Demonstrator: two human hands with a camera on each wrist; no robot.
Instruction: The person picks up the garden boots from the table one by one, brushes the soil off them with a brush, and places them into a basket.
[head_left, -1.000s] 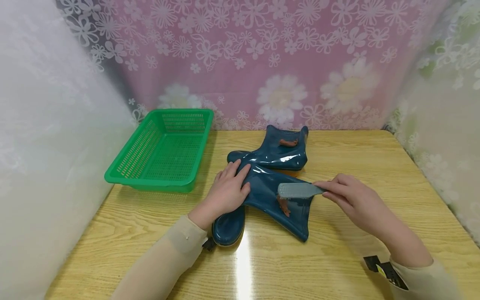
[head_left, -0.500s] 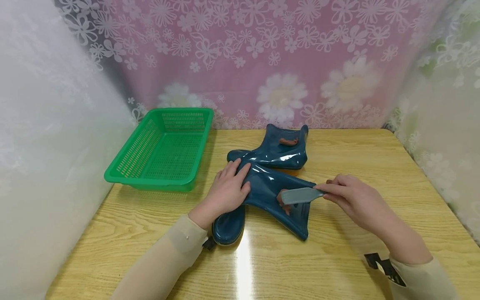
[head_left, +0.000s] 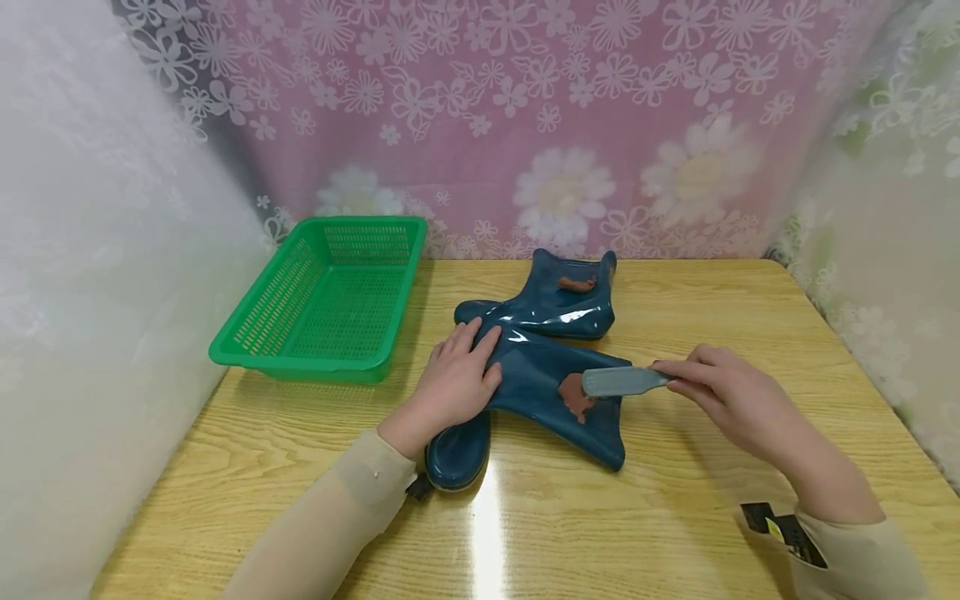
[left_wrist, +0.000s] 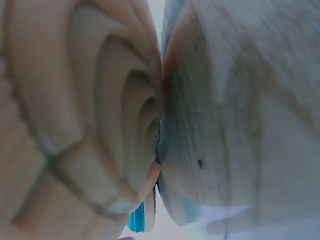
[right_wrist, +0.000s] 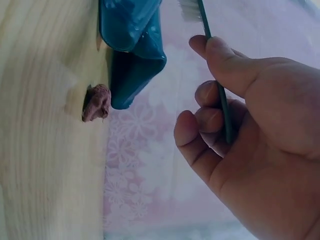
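Note:
Two shiny dark-blue rubber boots lie on their sides on the wooden table. My left hand [head_left: 450,383] rests over the ankle of the nearer boot [head_left: 528,379], holding it down with fingers laid across it. In my right hand [head_left: 738,400] I grip the handle of a grey-green brush [head_left: 626,382]; its white bristles [right_wrist: 190,9] show in the right wrist view. The brush head is over the boot's shaft, beside a reddish-brown mud-like smear [head_left: 573,396]. Another brown streak [head_left: 577,284] marks the farther boot [head_left: 543,296]. Sleeve and close surfaces fill most of the left wrist view.
A green perforated plastic basket [head_left: 360,317] stands at the back left. The right wrist view shows a reddish-brown lump [right_wrist: 98,103] on the table [right_wrist: 45,150] near a boot. Flowered curtains [head_left: 465,125] hang behind and at both sides.
The brush and right hand have moved down across the shaft, then to the right. The brown patch is broader, and the shaft's near corner has shifted slightly. The left hand stays in place.

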